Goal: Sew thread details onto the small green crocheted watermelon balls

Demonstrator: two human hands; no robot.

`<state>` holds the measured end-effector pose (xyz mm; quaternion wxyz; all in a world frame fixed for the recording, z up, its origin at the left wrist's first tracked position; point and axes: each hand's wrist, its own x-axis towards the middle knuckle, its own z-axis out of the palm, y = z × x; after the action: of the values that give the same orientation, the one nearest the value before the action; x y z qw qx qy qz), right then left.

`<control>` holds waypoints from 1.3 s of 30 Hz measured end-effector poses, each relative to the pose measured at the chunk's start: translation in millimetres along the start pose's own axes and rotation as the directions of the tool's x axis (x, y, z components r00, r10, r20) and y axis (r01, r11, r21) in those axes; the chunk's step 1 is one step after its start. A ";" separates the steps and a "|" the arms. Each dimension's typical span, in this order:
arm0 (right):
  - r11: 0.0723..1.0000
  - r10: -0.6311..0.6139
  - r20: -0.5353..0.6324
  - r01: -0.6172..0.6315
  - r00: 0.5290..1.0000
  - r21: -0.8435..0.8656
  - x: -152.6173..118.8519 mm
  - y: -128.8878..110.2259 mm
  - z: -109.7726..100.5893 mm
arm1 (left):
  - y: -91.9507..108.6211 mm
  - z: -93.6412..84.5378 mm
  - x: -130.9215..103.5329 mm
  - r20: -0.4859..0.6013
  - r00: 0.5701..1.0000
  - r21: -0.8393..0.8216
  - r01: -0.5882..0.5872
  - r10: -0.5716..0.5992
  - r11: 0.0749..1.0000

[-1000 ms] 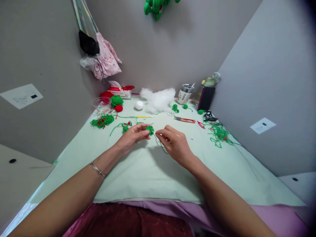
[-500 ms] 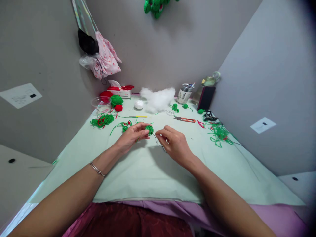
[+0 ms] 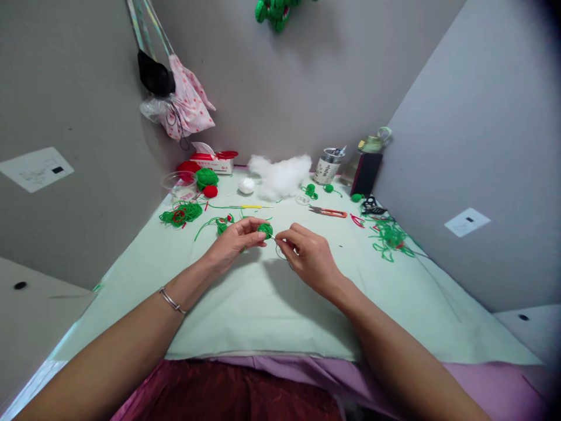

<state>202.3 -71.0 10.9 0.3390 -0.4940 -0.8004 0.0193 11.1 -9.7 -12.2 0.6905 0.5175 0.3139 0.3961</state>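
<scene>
My left hand (image 3: 239, 241) is closed on a small round green crocheted piece (image 3: 265, 228), held between thumb and fingers above the table. Opposite it, my right hand (image 3: 309, 252) pinches a thin sewing needle (image 3: 272, 237) whose tip meets the piece's right side. A dark thread (image 3: 277, 250) loops down below the right fingertips. Just behind my left hand lies another green crocheted part (image 3: 222, 225) with red and white on it and a loose yarn tail. My left fingers cover part of the held piece.
White stuffing (image 3: 283, 176) sits at the back, near a white ball (image 3: 246, 186). Orange thread snips (image 3: 328, 212) and a yellow crochet hook (image 3: 252, 206) lie beyond my hands. Yarn scraps (image 3: 182, 214) are at left, a pen holder (image 3: 328, 166) and a phone (image 3: 367, 174) at right.
My right hand has the needle against the green crocheted piece now, where dark thread showed in the gap before. My left hand and the piece have stayed nearly still.
</scene>
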 end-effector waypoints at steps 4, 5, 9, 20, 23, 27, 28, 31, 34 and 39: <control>1.000 0.016 0.013 -0.016 1.000 0.007 0.6 -1.1 -0.6 | -0.5 1.1 0.3 -0.011 1.000 -0.001 -0.023 0.023 1.000; 1.000 0.018 0.018 -0.018 1.000 0.012 0.7 -1.4 -0.8 | -0.9 1.0 0.4 -0.010 1.000 0.001 -0.027 0.027 1.000; 0.999 0.030 0.026 -0.031 0.999 0.023 0.6 -2.2 -0.9 | -3.6 -0.9 0.6 -0.008 0.999 0.036 -0.053 0.053 0.998; 0.984 0.076 -0.026 -0.071 0.997 0.163 1.1 -3.8 8.3 | -0.3 4.1 -2.1 0.003 0.999 -0.080 -0.033 0.033 0.996; 0.976 0.083 -0.070 -0.067 0.994 0.209 0.7 -5.4 12.0 | 0.7 6.4 -4.0 0.027 0.999 -0.129 -0.036 0.040 0.991; 0.964 0.099 -0.110 -0.068 0.989 0.255 0.6 -7.7 14.6 | -0.3 8.7 -5.6 0.038 0.997 -0.145 -0.066 0.073 0.987; 0.961 0.105 -0.114 -0.071 0.988 0.267 0.8 -7.7 14.6 | -0.2 9.2 -5.9 0.038 0.996 -0.148 -0.071 0.077 0.987; 0.951 0.129 -0.104 -0.093 0.986 0.295 2.0 -6.2 12.5 | 1.6 10.5 -7.0 0.037 0.996 -0.155 -0.072 0.079 0.985; 0.928 0.189 -0.051 -0.162 0.981 0.336 3.9 -2.5 9.2 | 5.0 12.0 -8.0 0.029 0.996 -0.156 -0.074 0.080 0.985; 0.794 0.342 0.098 -0.344 0.934 0.502 6.9 2.1 7.5 | 5.2 13.8 -7.7 -0.020 0.994 -0.094 -0.106 0.104 0.990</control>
<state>197.8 -62.1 7.9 0.4475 -0.5229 -0.6639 0.2925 17.8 -22.0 -3.3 0.6900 0.4971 0.2723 0.4503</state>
